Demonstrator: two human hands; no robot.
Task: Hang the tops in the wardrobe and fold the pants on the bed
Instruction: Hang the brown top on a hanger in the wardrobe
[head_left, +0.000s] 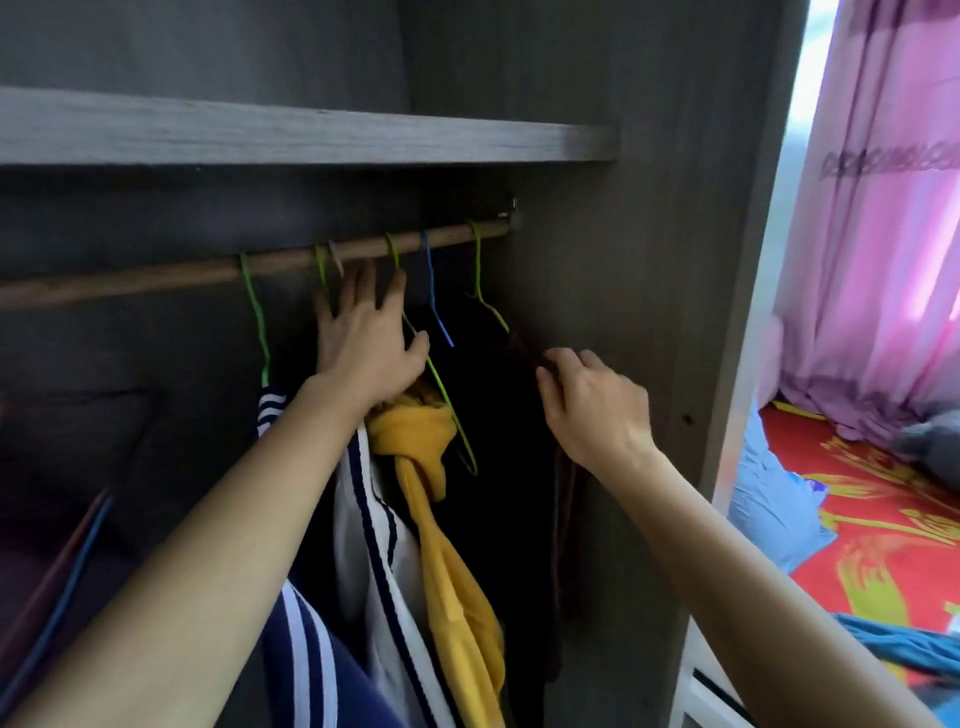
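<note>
I see the rod running left to right across the wardrobe, with the dark top hanging at its right end by the side wall. The right hand is nearer and pinches its shoulder with curled fingers. The left hand, fingers straight and spread, presses between hangers just under the rod.

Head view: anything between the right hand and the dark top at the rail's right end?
Nothing visible does. The right hand is already at the dark top, fingers curled and seemingly pinching its shoulder fabric. The left hand is off to the side, by the yellow top.
</note>
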